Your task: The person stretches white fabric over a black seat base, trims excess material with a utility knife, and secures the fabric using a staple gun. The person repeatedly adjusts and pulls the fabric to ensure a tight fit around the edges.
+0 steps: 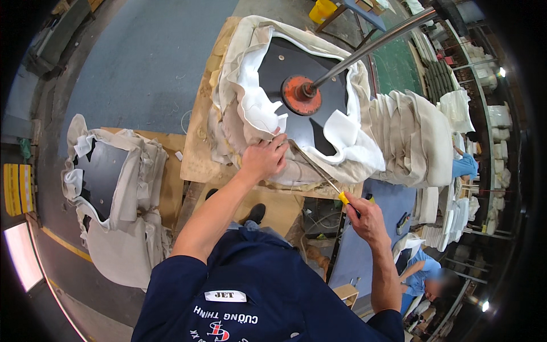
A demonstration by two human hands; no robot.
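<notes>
A beige fabric cover (231, 85) with white padding (250, 94) wraps up round the edges of a black board (279, 60) on the wooden bench in front of me. My left hand (265, 157) is closed on the cover's near edge, fingertips beside the white lining. In my right hand (366, 216) is a long-shafted screwdriver (319, 172), gripped by its yellow and black handle. Its thin shaft slants up and left, with the tip at the fabric edge close to my left fingers. Whether the tip goes under the fabric I cannot tell.
An orange-red disc (292, 94) on a metal rod (370, 47) presses on the board. Folded covers (413, 137) are stacked to the right. At left stands another covered black piece (102, 176). Two people in blue (424, 273) are at the right.
</notes>
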